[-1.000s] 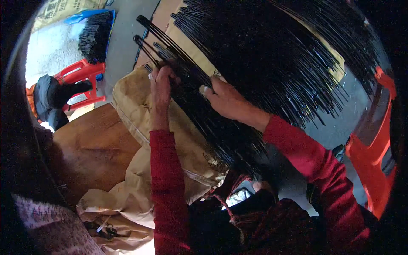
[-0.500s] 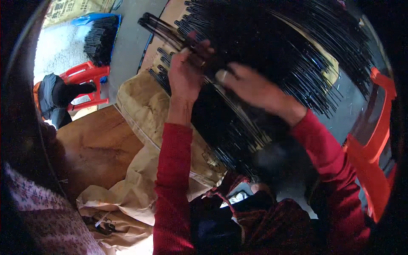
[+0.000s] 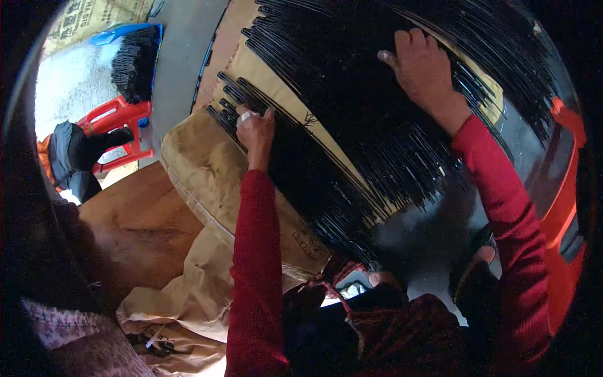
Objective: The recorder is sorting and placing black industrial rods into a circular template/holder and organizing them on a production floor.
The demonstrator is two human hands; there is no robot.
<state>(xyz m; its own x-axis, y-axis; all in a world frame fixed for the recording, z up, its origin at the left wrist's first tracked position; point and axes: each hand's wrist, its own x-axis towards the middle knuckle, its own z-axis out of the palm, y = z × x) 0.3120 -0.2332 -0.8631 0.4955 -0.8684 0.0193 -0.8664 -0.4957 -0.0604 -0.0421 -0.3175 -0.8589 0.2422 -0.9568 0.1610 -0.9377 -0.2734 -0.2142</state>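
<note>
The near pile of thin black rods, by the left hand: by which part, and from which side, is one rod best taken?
Probably by its upper-left end, coming from the picture's upper left. There the near pile of thin black rods shows staggered, jutting ends; farther down, the rods lie tightly packed.

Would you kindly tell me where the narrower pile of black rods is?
In the head view, the narrower pile slants across the middle, just left of the larger black pile, with the left hand near its upper-left end.
</note>
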